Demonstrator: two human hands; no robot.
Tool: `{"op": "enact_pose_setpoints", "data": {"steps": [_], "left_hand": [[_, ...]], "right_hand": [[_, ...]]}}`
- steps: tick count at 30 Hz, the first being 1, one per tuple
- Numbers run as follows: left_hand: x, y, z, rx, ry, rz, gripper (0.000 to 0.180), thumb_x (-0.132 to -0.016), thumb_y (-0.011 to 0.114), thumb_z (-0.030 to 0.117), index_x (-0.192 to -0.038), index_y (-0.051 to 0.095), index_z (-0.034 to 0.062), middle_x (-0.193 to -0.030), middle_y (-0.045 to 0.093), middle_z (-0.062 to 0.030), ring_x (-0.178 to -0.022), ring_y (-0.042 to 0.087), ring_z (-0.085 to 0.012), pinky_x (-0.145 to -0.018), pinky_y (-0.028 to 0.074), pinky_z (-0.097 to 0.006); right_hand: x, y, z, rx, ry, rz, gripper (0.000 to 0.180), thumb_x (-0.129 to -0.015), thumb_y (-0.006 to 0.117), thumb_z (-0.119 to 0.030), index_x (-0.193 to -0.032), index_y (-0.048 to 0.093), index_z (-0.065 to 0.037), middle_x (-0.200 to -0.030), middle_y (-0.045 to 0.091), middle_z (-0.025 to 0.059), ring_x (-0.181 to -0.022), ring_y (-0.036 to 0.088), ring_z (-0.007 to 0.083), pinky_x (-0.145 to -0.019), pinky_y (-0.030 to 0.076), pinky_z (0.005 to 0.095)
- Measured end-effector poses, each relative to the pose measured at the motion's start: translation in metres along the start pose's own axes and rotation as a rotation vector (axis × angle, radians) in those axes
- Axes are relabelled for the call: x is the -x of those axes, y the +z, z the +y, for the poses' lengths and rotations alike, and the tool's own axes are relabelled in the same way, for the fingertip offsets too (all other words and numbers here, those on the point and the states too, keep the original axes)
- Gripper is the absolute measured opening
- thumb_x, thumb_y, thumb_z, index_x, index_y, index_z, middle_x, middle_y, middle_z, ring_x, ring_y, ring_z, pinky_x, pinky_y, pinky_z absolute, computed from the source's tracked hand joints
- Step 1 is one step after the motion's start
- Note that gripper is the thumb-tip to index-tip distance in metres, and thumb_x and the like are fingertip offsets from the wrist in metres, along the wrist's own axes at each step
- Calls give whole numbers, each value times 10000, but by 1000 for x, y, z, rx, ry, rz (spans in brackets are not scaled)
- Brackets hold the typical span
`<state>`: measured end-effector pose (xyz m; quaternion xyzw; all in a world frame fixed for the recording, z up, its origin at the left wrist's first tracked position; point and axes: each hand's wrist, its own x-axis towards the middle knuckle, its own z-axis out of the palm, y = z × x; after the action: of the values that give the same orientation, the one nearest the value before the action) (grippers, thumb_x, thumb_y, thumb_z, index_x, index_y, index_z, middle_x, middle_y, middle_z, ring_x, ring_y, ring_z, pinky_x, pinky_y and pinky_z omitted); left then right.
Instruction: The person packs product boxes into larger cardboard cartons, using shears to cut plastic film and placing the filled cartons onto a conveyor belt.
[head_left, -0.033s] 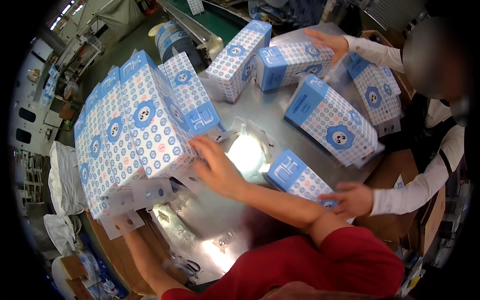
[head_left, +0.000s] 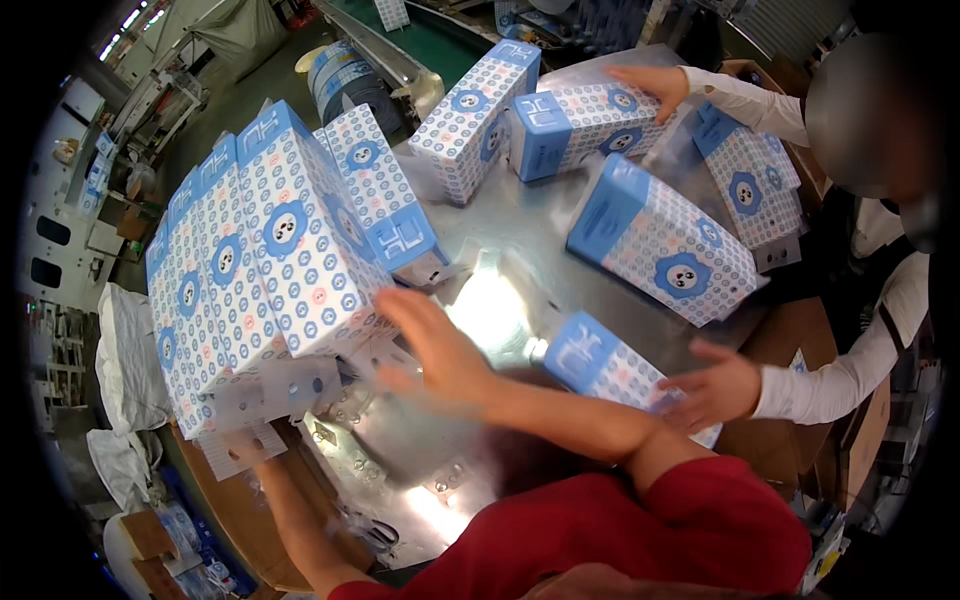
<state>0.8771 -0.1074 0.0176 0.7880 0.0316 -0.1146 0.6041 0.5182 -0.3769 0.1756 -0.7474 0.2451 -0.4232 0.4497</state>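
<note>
A row of several white packs with blue tops and round cartoon-animal prints [head_left: 285, 228] stands close together at the left of the metal table [head_left: 520, 260]. My left hand [head_left: 243, 450] is low at the row's near left corner, beneath a loose clear film flap [head_left: 236, 408]; its fingers are mostly hidden. Just right of the row's near edge, my right hand [head_left: 440, 345] has its fingers stretched apart and partly blurred. Nothing shows in it. Another pack [head_left: 380, 190] lies tilted just behind the row.
Across the table, a co-worker's one hand [head_left: 655, 90] touches a lying pack [head_left: 590, 120]; the other hand [head_left: 715, 385] is at a smaller-looking pack [head_left: 610, 365]. More packs [head_left: 665, 240] lie between. Scissors [head_left: 380, 535] and a cardboard box [head_left: 215, 500] are near my left arm.
My right hand has drawn slightly away from the row's near edge. The near pack by the co-worker's lower hand has shifted right, and that hand has moved a little right and up.
</note>
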Motion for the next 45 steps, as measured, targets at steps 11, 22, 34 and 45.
{"op": "enact_pose_setpoints", "data": {"steps": [11, 22, 34, 45], "left_hand": [[390, 138, 57, -209, 1275, -1545, 536, -666, 701, 239, -1133, 523, 47, -1192, 464, -188, -1081, 471, -352, -909, 379, -448], [429, 208, 80, -771, 1861, -1451, 660, -695, 611, 89, -1305, 373, 175, -1326, 365, -126, -1291, 273, -277, -983, 194, -608], [467, 16, 1, 133, -128, -1248, 952, -812, 619, 210, -1389, -121, 47, -1457, 80, -164, -1321, 173, -241, -1056, 188, -325], [428, 17, -59, 146, 275, -1019, 925, -754, 649, 195, -1394, 5, 19, -1377, 251, -176, -1270, 259, -255, -1043, 224, -341]], "right_hand": [[30, -286, 43, 1112, 475, -711, 1268, -438, 837, -345, -1398, 62, -56, -1313, 337, 261, -1204, 333, 451, -972, 290, 511], [119, -222, 18, 972, 399, -613, 1164, -539, 748, -313, -1401, 13, -43, -1143, 454, 315, -1005, 498, 448, -843, 441, 422], [212, -157, 44, -221, 569, -394, 515, -875, 468, -99, -1337, 267, 8, -1216, 468, 123, -1039, 490, 190, -868, 396, 284], [98, -215, 129, 974, -273, -135, 881, -582, 689, -163, -1355, 286, -42, -1361, 280, 257, -1261, 270, 371, -1041, 188, 448]]}}
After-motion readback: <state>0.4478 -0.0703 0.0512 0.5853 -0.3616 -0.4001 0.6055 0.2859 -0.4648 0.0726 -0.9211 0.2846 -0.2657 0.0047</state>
